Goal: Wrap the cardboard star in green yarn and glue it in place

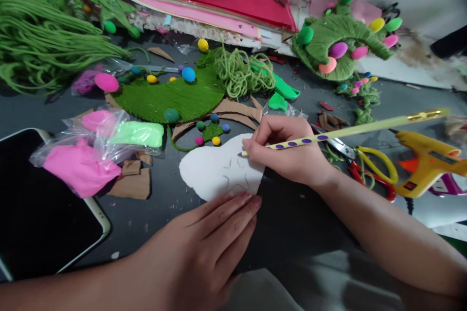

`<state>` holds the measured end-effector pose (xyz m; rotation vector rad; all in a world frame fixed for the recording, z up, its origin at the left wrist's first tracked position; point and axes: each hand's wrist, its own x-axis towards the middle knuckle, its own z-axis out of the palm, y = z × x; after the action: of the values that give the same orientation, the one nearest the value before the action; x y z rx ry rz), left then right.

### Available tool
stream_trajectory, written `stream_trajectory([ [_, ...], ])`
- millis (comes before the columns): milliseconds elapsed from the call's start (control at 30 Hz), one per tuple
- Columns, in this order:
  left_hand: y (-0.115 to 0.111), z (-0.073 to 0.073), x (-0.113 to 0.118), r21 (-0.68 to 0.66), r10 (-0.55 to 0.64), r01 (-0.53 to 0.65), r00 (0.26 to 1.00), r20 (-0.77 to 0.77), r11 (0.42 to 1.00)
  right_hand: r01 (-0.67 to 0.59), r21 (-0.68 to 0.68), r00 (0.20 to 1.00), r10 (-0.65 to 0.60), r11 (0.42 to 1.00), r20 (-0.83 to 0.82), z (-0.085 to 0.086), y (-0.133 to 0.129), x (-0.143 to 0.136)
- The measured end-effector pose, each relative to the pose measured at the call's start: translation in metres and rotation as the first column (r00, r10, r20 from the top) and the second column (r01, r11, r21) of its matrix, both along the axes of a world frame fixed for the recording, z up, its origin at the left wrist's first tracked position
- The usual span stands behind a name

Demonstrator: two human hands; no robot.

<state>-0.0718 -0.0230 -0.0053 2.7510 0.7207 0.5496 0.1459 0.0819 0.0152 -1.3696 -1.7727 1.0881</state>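
A white cut-out paper [207,170] with a rounded, uneven outline lies on the dark table, with faint pencil lines near its middle. My right hand [288,148] pinches a yellow pencil [302,141] with purple dots, its tip at the upper right part of the paper. Across the paper's lower edge rests my left hand [219,238], fingers extended flat and lying side by side, holding nothing. Just above the paper is a small green star [212,131] with coloured balls around it.
A green yarn-wrapped crescent [171,97] lies behind the paper. Pink clay [82,167] and a tablet [40,204] are at the left. Scissors [377,165] and a yellow glue gun [425,163] lie at the right, beyond my right wrist. Green yarn [47,34] fills the back left.
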Motion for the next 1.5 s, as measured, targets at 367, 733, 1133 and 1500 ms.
stream_trajectory([
  [367,-0.0007,0.0005,-0.0002,0.009,-0.002,0.002,1.000,-0.026,1.000,-0.032,-0.028,0.999,0.032,0.999,0.008,0.0001,0.0026,0.0000],
  [733,-0.0006,-0.0005,-0.0005,0.011,-0.006,0.006,1.000,-0.022,1.000,-0.051,-0.034,0.998,0.051,0.998,0.025,-0.0004,0.0033,0.0008],
  [1133,0.0020,-0.0011,-0.0002,0.025,-0.024,0.025,0.999,-0.039,0.999,-0.040,-0.033,0.999,0.041,0.999,0.029,-0.0003,0.0042,0.0005],
  [1500,-0.0006,-0.0019,0.0005,0.007,-0.010,0.011,1.000,-0.027,1.000,0.024,0.016,0.999,-0.024,1.000,-0.021,-0.0008,0.0011,-0.0011],
])
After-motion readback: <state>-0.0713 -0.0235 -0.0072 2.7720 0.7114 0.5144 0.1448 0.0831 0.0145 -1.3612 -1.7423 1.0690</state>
